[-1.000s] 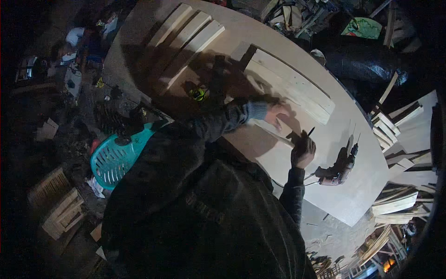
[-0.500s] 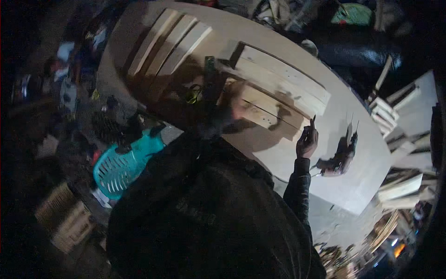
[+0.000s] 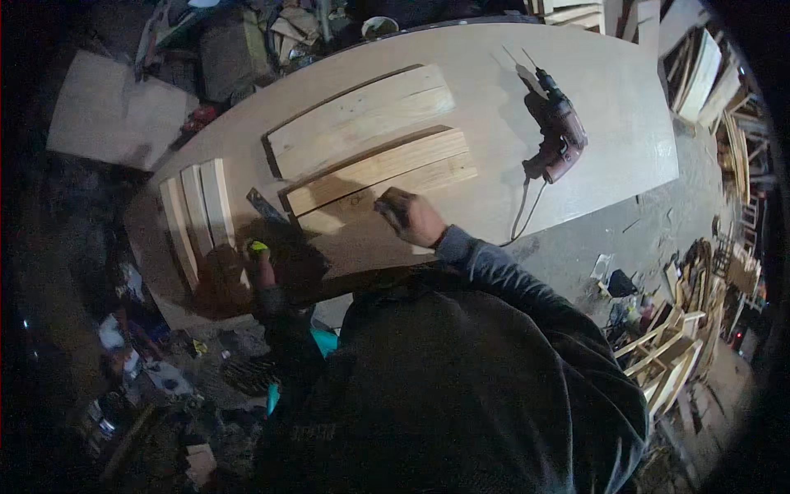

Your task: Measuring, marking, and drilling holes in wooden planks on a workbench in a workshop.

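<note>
My left hand [image 3: 263, 270] is at the table's near left, its fingers closed on a small yellow-green tape measure [image 3: 257, 246], partly in shadow. My right hand [image 3: 420, 221] hovers at the near edge of a pair of pale wooden boards [image 3: 387, 177], its fingers curled together; what they hold, if anything, is dark and hard to make out. A second pair of boards [image 3: 362, 111] lies just beyond. Between my left hand and the boards rests a dark flat square [image 3: 267, 205], half in shadow.
On the table's right part a reddish power drill [image 3: 561, 136] lies with its bit pointing away and its cord trailing toward me. Several narrow wooden strips [image 3: 216, 202] lie at the left. Scrap wood [image 3: 671, 354] is heaped on the floor at right.
The view has swung round, so the drill now shows farther away. My left hand has moved from the boards to the tape measure, and my right hand from beside the drill to the boards.
</note>
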Demonstrator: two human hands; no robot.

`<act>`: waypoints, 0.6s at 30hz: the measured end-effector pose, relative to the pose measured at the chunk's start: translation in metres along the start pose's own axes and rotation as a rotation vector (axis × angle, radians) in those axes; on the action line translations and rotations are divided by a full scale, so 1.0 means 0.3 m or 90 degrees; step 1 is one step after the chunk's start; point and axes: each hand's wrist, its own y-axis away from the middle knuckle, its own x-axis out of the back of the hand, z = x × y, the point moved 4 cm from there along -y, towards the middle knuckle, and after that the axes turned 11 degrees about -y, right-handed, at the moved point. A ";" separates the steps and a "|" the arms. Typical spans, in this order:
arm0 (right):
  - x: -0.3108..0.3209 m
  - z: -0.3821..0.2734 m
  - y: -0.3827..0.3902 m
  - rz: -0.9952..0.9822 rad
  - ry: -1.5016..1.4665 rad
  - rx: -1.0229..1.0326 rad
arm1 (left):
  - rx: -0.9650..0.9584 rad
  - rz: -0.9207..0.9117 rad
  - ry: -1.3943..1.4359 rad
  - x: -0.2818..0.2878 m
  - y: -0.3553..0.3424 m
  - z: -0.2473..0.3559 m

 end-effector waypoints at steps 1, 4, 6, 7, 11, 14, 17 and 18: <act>-0.017 -0.025 0.005 0.018 0.001 0.040 | 0.015 -0.031 0.106 -0.036 0.035 0.062; -0.104 -0.004 0.009 0.021 -0.374 -0.187 | -0.074 -0.225 0.376 -0.200 0.179 0.318; -0.133 0.020 0.016 0.022 -0.396 -0.265 | -0.232 -0.353 0.159 -0.349 0.254 0.508; -0.136 0.035 0.027 0.010 -0.433 -0.296 | -0.235 -0.360 -0.005 -0.428 0.305 0.566; -0.046 0.140 0.110 0.016 -0.504 -0.464 | -0.438 -0.274 -0.057 -0.597 0.433 0.767; 0.048 0.188 0.200 0.033 -0.575 -0.454 | -0.403 -0.412 -0.111 -0.701 0.468 0.759; 0.134 0.225 0.259 0.098 -0.624 -0.379 | -0.439 -0.404 -0.140 -0.789 0.455 0.705; 0.186 0.266 0.281 0.136 -0.577 -0.446 | -0.461 -0.403 -0.189 -0.804 0.430 0.676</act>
